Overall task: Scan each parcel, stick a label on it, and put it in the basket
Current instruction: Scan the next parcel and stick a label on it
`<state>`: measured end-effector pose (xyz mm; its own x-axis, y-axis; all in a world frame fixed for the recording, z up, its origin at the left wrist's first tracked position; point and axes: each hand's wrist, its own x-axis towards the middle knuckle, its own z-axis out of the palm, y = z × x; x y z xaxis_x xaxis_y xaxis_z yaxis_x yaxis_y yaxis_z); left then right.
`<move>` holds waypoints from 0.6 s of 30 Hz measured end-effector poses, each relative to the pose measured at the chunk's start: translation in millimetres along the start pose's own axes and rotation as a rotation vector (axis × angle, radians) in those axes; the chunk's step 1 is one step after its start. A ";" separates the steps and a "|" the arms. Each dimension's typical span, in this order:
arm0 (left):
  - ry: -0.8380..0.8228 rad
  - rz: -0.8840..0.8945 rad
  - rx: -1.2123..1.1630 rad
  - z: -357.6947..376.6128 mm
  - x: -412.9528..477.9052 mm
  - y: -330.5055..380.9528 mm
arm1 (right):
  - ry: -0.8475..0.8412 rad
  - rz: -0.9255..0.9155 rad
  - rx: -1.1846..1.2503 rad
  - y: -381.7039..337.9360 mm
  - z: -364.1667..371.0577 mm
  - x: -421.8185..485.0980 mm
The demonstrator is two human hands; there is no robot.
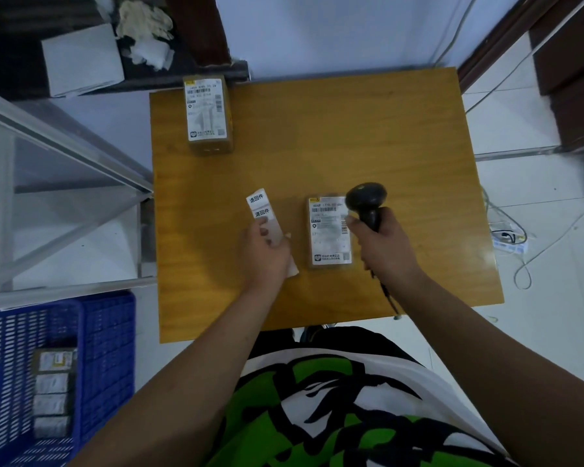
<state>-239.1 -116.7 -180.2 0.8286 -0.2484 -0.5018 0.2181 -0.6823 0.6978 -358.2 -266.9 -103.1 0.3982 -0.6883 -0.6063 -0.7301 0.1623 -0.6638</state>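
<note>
— How is the parcel (329, 230) looking?

— It is lying flat on the worktop (317, 146), near the middle: a brown box with a white printed sheet covering most of its top and a barcode running along its right edge. It is sitting between the two hands.

— And the fingers?

— The right hand (381, 244) is clenching the black scanner (366, 200) by its handle, with the head hanging over the parcel's far right corner. The left hand (263, 254) is pinching a strip of labels (263, 214) just left of the parcel, and the strip is sticking out toward the far side.

— Any other parcels?

— A second parcel (209, 114) is sitting at the worktop's far left corner. More are lying in the blue basket (108, 348) on the floor, near left.
</note>
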 end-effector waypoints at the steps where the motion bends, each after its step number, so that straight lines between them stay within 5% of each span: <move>1: 0.043 0.045 0.070 -7.8 11.3 -2.1 | 0.047 -0.017 -0.098 8.5 -2.1 9.0; 8: 0.018 0.364 0.594 -25.1 69.1 -20.1 | 0.077 -0.140 -0.583 62.7 -9.7 57.9; 13: 0.069 0.403 0.539 -24.0 71.6 -24.8 | 0.181 -0.178 -0.742 76.6 -12.0 68.0; 18: 0.063 0.356 0.313 -28.1 48.2 -16.2 | 0.482 -0.312 -0.459 69.8 -9.2 41.9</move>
<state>-188.2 -98.3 -201.4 0.8553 -0.4689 -0.2204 -0.2432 -0.7390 0.6282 -397.6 -290.9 -170.8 0.4140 -0.9059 -0.0894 -0.8239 -0.3312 -0.4598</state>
